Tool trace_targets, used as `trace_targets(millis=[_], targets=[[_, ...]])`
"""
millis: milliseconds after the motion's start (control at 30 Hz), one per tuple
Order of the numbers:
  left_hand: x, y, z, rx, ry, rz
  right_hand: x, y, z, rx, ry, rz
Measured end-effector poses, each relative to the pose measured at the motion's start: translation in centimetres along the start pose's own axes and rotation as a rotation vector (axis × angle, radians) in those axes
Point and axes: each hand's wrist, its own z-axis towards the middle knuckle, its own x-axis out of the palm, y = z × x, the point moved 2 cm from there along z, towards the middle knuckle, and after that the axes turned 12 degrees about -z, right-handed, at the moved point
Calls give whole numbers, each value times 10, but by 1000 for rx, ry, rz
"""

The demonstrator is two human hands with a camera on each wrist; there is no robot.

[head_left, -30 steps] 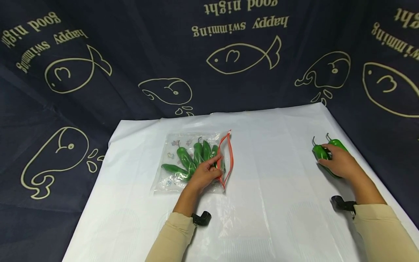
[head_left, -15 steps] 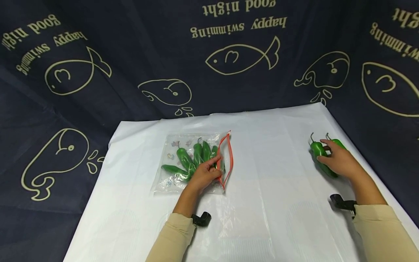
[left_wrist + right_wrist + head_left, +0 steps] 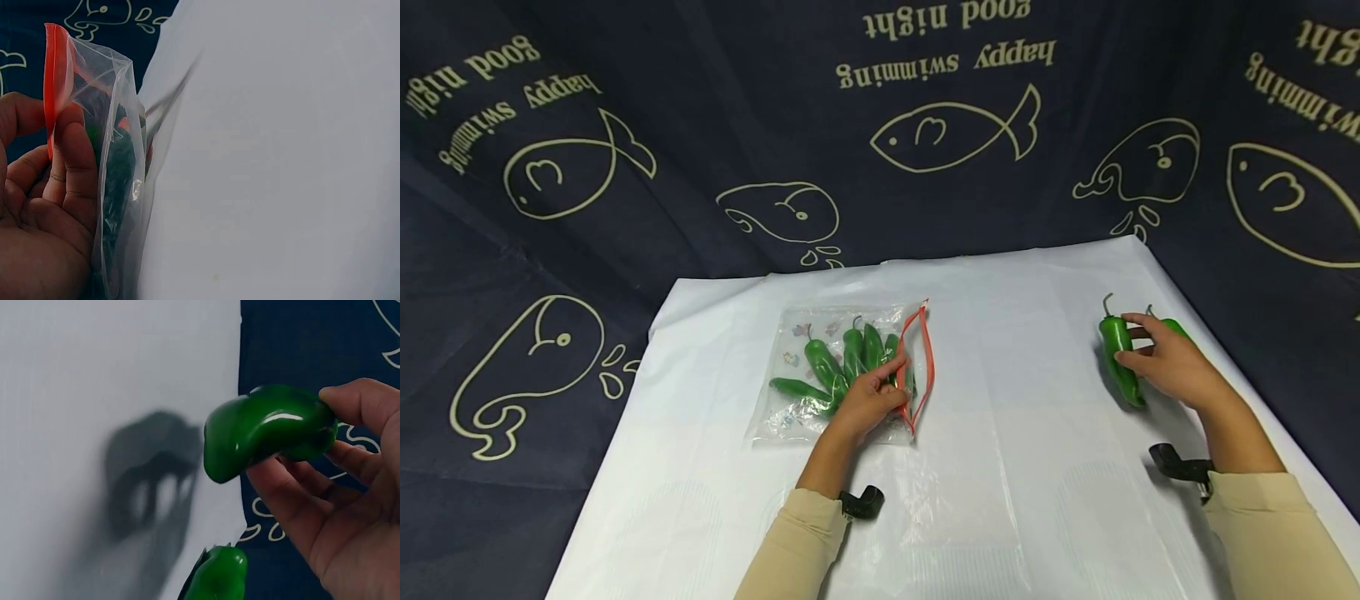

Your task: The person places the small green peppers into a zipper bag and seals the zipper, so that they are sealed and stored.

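My left hand (image 3: 872, 402) pinches the red zip edge (image 3: 55, 81) of a clear zip bag (image 3: 775, 417), whose mouth gapes to the right. Several green peppers (image 3: 825, 362) lie inside the bag. On the right side, my right hand (image 3: 1176, 362) holds a glossy green pepper (image 3: 1120, 362) between thumb and fingers, its stem pointing away from me. The right wrist view shows this held pepper (image 3: 269, 428) off the table, with its shadow on the cloth. A second green pepper (image 3: 1176, 327) lies behind the right hand, partly hidden by it.
A white cloth (image 3: 1000, 500) covers the table. Behind and along both sides hangs a dark blue curtain (image 3: 775, 100) with fish and whale drawings. The table's right edge (image 3: 1247, 375) runs close to the right hand.
My right hand has lifted one pepper away from the other and shifted it slightly left. The left hand and the bag have stayed in place.
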Motion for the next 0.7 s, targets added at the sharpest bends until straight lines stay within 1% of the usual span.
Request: trace_targets(millis=[200, 367, 533, 700], targets=[[0, 1, 0, 13, -20, -9, 5, 9, -1, -51, -23, 127], [0, 2, -1, 8, -17, -20, 7, 18, -1, -94, -22, 245], [0, 2, 0, 20, -18, -18, 12, 27, 1, -107, -52, 288], [0, 3, 0, 23, -19, -14, 22, 35, 3, -118, -78, 331]])
